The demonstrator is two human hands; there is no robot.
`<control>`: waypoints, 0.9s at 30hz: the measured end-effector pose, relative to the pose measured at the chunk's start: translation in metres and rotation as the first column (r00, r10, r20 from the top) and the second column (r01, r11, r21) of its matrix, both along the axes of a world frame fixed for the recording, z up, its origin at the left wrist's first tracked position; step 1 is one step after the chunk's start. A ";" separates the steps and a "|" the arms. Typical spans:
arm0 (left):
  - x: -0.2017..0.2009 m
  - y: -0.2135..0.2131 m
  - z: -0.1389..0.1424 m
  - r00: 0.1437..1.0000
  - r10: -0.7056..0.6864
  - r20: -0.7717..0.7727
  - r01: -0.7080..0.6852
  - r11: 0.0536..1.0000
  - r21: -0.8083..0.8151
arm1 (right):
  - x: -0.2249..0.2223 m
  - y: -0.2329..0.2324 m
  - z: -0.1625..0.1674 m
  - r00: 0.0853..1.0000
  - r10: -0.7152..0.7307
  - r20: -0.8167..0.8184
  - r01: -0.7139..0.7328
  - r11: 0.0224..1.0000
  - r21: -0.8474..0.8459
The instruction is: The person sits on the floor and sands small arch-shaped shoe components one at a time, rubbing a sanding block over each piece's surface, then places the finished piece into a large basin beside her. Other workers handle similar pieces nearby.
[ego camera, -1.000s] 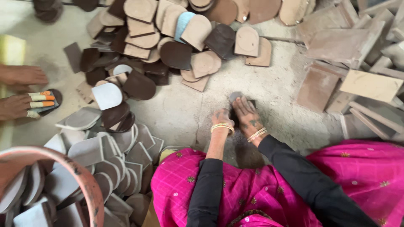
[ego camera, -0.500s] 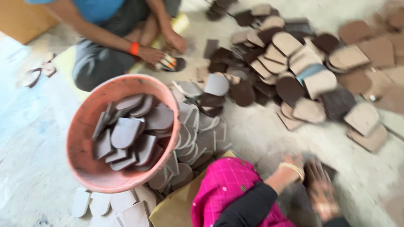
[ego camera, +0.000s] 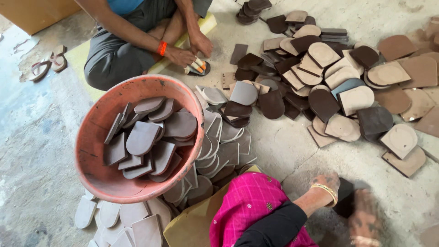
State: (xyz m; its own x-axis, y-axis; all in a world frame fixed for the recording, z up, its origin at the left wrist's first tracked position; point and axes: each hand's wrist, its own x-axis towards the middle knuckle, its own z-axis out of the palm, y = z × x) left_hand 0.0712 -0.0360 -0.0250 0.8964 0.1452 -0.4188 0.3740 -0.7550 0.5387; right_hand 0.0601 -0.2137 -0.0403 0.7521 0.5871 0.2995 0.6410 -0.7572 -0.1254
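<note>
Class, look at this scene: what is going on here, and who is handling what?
A person in pink, seated on the concrete floor, has the left hand and blurred right hand on a dark heel-shaped piece. Beside them an orange tub holds similar grey pieces. More lie in a brown and tan pile. Another seated person's hands hold something small.

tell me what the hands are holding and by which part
The left hand and blurred right hand press on a dark flat piece on the floor; the exact grip cannot be told.
</note>
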 end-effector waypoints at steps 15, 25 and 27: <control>-0.033 0.038 -0.026 0.970 -0.182 -0.162 0.186 0.983 0.005 | -0.082 0.018 0.017 0.982 -0.060 -0.181 0.076 0.994 0.083; -0.027 0.051 -0.021 0.967 -0.126 -0.220 0.126 0.992 -0.015 | -0.055 0.050 0.026 0.979 -0.092 -0.180 0.120 0.980 0.156; -0.033 0.049 -0.010 0.966 -0.077 -0.246 0.055 0.994 -0.098 | -0.078 0.038 0.018 0.980 -0.076 -0.185 0.102 0.985 0.137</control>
